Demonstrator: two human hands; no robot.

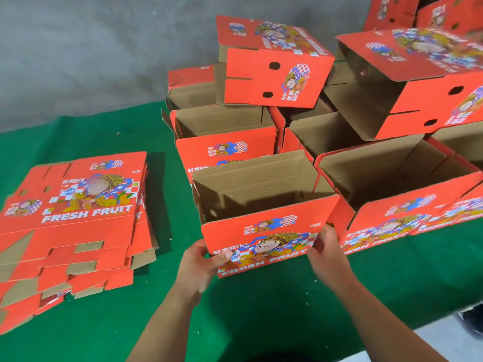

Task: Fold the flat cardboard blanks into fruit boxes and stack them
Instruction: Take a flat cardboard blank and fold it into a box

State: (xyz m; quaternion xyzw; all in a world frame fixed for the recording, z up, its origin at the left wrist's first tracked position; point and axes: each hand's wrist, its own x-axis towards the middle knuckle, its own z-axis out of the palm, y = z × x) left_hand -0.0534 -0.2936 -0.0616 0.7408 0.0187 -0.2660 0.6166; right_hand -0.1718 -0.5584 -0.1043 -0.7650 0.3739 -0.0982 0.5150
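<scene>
While both hands grasp its near wall, the folded fruit box (264, 205) stands open-topped on the green cloth (261, 309), red outside with a cartoon figure and "FRESH FRUIT" lettering, plain brown inside. The left hand (201, 265) pinches the wall's lower left edge, thumb on the print; the right hand (326, 252) grips its right edge. Flat blanks (73, 218) lie stacked at near left. More folded boxes (277, 61) stand behind and to the right, some stacked tilted.

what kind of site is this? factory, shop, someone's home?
Likely a small packing workshop: a pile of flat blanks on a green-covered table, many folded fruit boxes stacked behind, and a bare concrete wall.
</scene>
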